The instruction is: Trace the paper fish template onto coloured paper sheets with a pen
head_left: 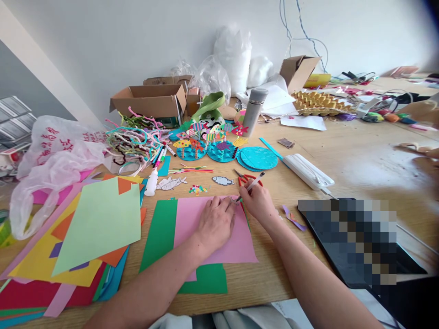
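Observation:
My left hand (pixel 216 221) lies flat on a sheet of pink paper (pixel 212 253), its fingertips at the paper's upper right part. Under those fingertips a small pale outlined piece shows in part; its shape is mostly hidden. In my right hand (pixel 258 201) is a pen (pixel 254 182), tilted, with its tip at the edge of that piece. Green paper (pixel 158 235) sticks out beneath the pink sheet. Just beyond my right hand lie orange-handled pliers or scissors (pixel 243 176), partly covered. A paper fish cutout (pixel 222 181) and a second one (pixel 171 183) rest past the pink sheet.
Stacked coloured paper (pixel 103 224) fills the left side. Behind are a glue bottle (pixel 151 183), pipe cleaners (pixel 135 139), blue discs (pixel 259 157) with fish models nearby, and a grey flask (pixel 254 112). A power strip (pixel 307 170) and a dark, partly blurred device (pixel 317 237) lie right.

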{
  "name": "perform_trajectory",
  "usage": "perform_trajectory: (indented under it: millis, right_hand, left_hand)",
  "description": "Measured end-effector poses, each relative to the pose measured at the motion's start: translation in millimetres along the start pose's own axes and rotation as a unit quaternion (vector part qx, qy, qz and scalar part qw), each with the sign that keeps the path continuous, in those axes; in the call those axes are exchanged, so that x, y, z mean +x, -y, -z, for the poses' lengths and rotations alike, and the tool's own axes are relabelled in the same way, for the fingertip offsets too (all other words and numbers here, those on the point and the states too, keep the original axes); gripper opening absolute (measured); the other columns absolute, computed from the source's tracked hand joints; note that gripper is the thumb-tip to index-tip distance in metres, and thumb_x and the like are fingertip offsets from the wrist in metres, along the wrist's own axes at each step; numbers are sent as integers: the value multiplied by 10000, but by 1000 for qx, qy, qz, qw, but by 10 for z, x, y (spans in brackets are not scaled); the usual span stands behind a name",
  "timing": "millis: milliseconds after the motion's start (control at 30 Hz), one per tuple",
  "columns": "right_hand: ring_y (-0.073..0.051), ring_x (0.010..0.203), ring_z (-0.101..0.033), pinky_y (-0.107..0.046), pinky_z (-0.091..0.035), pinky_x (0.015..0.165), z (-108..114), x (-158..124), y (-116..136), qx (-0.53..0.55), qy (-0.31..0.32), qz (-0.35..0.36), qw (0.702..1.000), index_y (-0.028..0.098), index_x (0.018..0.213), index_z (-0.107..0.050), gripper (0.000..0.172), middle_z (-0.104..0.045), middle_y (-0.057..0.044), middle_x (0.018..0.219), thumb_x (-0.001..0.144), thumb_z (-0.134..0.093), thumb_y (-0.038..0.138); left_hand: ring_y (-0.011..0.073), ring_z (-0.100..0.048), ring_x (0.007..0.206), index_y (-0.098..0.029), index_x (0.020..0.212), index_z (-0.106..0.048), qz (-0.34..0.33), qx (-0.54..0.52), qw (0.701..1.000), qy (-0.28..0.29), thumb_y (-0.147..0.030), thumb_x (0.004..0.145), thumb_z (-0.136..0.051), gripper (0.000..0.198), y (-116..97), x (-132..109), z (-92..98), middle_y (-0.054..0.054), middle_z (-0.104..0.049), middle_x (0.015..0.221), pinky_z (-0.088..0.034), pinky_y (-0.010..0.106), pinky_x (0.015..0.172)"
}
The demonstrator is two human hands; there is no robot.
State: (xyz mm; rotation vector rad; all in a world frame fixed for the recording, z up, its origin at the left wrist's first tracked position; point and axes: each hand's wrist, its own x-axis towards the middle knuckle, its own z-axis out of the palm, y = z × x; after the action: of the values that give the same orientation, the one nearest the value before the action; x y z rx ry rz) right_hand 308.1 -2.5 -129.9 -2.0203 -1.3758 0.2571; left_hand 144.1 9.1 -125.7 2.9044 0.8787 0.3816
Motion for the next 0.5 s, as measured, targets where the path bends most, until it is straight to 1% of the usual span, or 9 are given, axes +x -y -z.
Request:
perform_trajectory:
  millis: [233,500]
  right_hand:
    - [-158,517,-502,-254,-302,538,14,-8,18,11,10,-12,1000,231,615,-399,216,-495,5,519,808,-417,326]
    - [-163,534,-508,-256,-295,545,33,-6,22,-16,12,-10,1000,230,620,-392,197,-505,0,537,802,-415,303]
  left_hand:
    - [246,-461,1009,-150,1242,-542,1,-8,1000,1,-228,957,-398,328,2,0,4,65,-574,1240,-449,388,875]
    - [240,-464,1009,-165,1255,-530,1,-8,1000,0,-228,954,-409,330,3,-5,-6,70,-572,1241,-451,388,862]
